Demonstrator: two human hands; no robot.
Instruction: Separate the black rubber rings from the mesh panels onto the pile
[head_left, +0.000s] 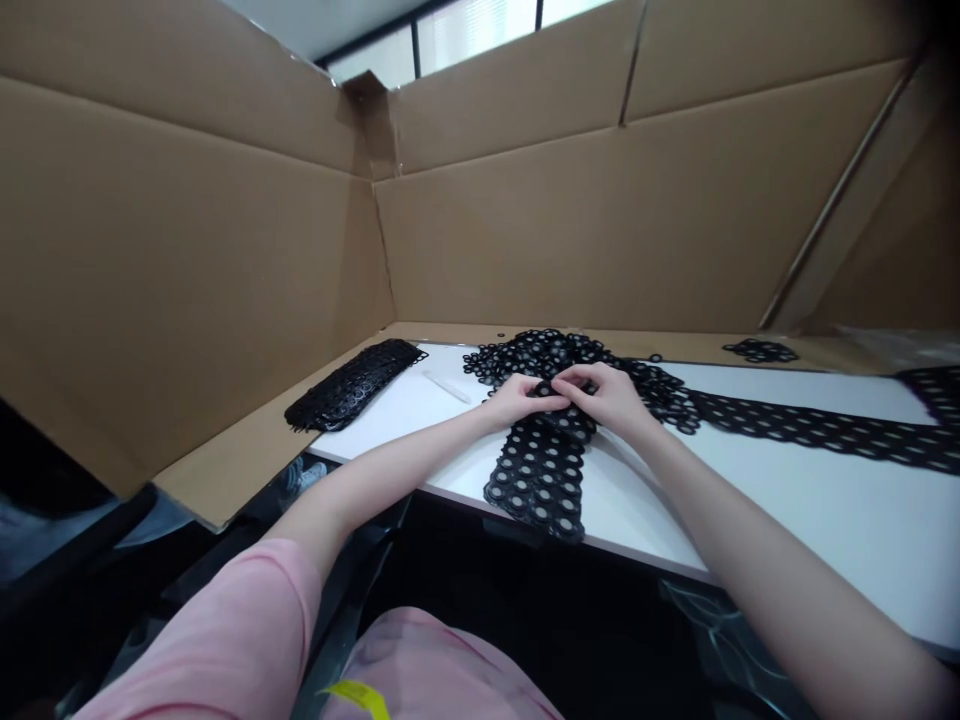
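A black strip of linked rings [538, 470] lies on the white tabletop, its near end hanging over the front edge. At its far end, both of my hands meet with the fingertips close together. My left hand [521, 400] pinches the strip from the left, thumb pointing right. From the right, my right hand [604, 395] pinches the same part between thumb and index finger. Just beyond my fingers is a heap of loose black rings [551, 350], spreading to the right behind my right hand. The exact spot between my fingertips is too small to make out.
A folded black ring bundle [356, 385] lies at the left, with a white pen-like stick [448, 387] beside it. Another long black strip [817, 425] runs right. A small ring cluster [760, 350] lies at the back. Cardboard walls [525, 240] enclose the table [645, 510].
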